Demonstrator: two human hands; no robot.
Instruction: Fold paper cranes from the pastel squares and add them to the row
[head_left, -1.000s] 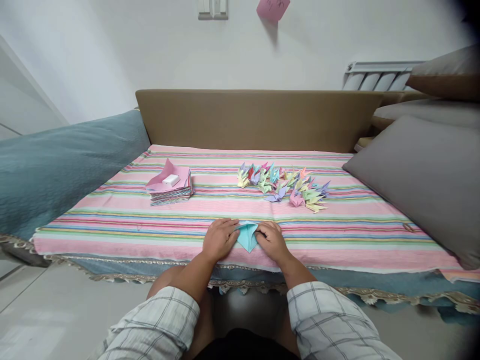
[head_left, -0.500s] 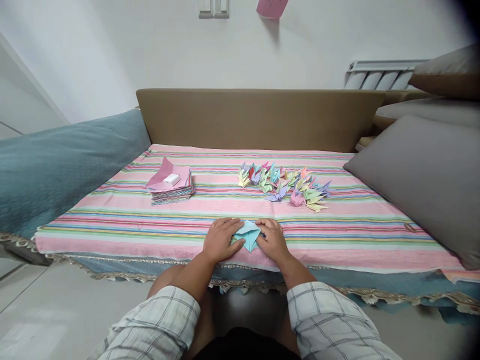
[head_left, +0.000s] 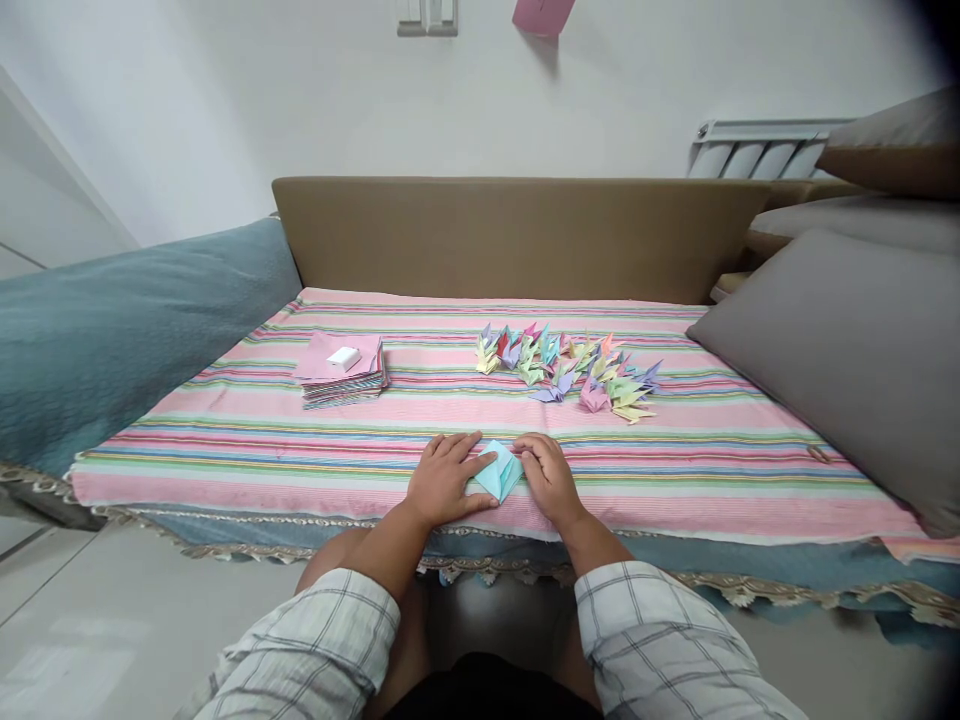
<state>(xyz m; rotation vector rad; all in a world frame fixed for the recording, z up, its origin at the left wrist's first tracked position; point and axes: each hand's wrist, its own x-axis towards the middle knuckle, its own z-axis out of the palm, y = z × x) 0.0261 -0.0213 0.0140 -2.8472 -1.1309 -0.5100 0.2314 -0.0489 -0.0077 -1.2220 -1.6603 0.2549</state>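
A light blue, partly folded paper (head_left: 496,472) lies on the striped cloth (head_left: 225,440) near its front edge. My left hand (head_left: 444,481) lies flat with fingers stretched out, pressing the paper's left side. My right hand (head_left: 547,476) has its fingers curled and pinches the paper's right flap, which stands partly raised. Further back rests a heap of several folded paper cranes (head_left: 568,369) in pastel colours. To the left sits a stack of coloured paper sheets (head_left: 341,374) with a small white block (head_left: 343,357) on top.
A large grey pillow (head_left: 840,350) leans at the right. A teal blanket (head_left: 112,330) covers the left side. A brown padded backrest (head_left: 510,235) runs behind the cloth. More cushions (head_left: 892,150) and a white radiator (head_left: 750,150) stand at the far right.
The right flap of the blue paper has been lifted and folded towards the middle by my right hand. The raised pink top sheet on the stack now lies flat.
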